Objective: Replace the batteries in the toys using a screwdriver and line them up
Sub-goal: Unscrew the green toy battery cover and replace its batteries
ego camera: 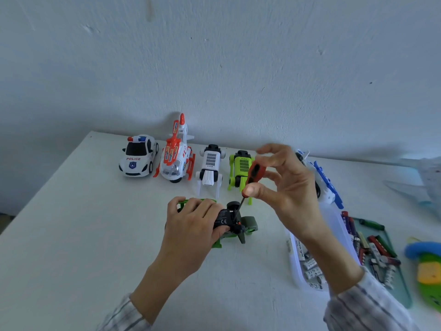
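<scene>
Two hands are busy: the green toy point(235, 226) is held upside down on the table point(78, 211) by the left hand point(191, 225), and the screwdriver point(250, 181) is pinched by the right hand point(286, 187). The tip could slip if tilted.

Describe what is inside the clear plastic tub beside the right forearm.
The clear plastic tub holds white batteries, some with dark printed lettering. The right forearm covers much of the tub, so the rest cannot be seen.

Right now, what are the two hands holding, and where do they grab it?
The right hand pinches the screwdriver by its red handle. The left hand grips the green toy around its upturned body.
</scene>
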The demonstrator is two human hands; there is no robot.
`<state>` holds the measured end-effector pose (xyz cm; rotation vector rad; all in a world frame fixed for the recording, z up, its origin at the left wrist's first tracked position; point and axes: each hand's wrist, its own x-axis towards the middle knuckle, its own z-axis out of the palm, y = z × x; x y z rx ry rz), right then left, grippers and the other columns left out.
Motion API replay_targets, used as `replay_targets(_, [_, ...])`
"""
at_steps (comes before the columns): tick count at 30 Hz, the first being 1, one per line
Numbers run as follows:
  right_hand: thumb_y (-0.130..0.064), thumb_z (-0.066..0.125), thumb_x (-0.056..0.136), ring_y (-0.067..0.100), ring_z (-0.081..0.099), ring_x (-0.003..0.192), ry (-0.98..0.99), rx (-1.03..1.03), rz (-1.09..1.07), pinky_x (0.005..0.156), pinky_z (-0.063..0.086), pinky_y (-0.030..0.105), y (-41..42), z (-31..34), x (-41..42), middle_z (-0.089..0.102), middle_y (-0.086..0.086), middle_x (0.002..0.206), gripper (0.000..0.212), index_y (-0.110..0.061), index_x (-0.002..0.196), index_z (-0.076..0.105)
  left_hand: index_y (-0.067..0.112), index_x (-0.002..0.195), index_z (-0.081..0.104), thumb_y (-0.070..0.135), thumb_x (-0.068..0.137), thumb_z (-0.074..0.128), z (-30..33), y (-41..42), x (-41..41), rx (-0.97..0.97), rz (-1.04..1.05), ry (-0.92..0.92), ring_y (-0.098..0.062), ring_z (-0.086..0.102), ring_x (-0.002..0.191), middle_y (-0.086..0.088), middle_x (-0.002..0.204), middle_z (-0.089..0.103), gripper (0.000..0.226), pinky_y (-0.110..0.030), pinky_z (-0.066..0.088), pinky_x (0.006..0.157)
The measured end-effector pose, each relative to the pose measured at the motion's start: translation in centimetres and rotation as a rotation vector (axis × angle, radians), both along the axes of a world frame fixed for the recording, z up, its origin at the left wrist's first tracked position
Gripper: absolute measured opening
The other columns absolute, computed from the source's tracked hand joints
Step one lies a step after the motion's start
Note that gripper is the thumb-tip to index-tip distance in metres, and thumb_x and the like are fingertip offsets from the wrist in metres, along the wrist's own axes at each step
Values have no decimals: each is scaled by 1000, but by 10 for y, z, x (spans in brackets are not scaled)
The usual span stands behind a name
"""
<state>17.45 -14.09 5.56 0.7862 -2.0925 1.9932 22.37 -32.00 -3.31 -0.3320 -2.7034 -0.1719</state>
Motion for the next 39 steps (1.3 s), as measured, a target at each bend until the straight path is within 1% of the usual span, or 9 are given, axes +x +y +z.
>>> replay_targets(3, [-31,80,69,35,61,64,-37,-109,36,59,52,56,-4,1,1,63,3,77,31,-13,80,58,24,98,67,50,87,41,1,0,-1,-5,0,-11,-18,63,85,9,94,68,39,-40,33,87])
replay_targets(8, [4,64,81,40,65,78,-86,-141,62,64,57,46,-3,1,1,67,18,96,16,-7,81,52,23,100,67,51,87,38,0,-1,-1,-4,3,-35,-19,62,84,8,93,67,41,-39,34,86])
replay_targets(11, [-30,82,69,21,67,93,-118,-143,75,69,55,30,3,2,-3,68,3,101,23,-26,80,62,24,100,66,51,88,39,0,-1,-2,-1,-2,-30,-19,62,84,8,93,67,40,-38,34,84])
replay_targets(13, [-37,84,63,19,64,80,-119,-154,102,65,54,29,2,2,-2,67,-4,86,27,-29,77,63,24,99,66,51,88,39,0,-1,-3,1,-4,-26,-19,61,83,8,93,66,40,-37,34,84])
replay_targets(17, [-11,73,73,16,61,58,-22,-214,-1,56,52,25,-8,-2,4,63,5,71,23,-10,78,51,24,99,66,52,88,38,0,-2,-3,-2,-6,-25,-19,60,82,8,92,66,41,-37,37,82])
replay_targets(22, [5,51,88,36,61,72,-33,-161,-17,63,56,36,-8,-5,9,63,20,92,14,-9,92,52,25,97,66,53,87,37,0,-2,-3,0,-3,-27,-18,60,80,9,90,65,42,-38,42,80])
replay_targets(27, [-36,79,72,19,65,66,0,-105,-111,65,55,47,-3,0,12,61,-5,80,26,-23,79,57,24,97,67,53,86,37,0,-2,-4,8,-7,-30,-19,59,78,9,90,65,43,-37,46,74])
replay_targets(34, [-10,51,89,27,66,69,213,73,-33,67,55,47,-2,-8,23,64,5,92,11,-18,96,53,24,96,65,51,86,36,-1,-3,-8,8,-18,-16,-18,57,75,8,84,62,42,-34,47,69])
replay_targets(39, [-39,77,71,16,64,93,64,79,-116,82,55,33,-4,0,15,60,-4,105,25,-36,88,59,22,95,65,51,85,37,-2,-3,-8,7,-19,1,-19,57,73,7,82,62,42,-35,48,66])
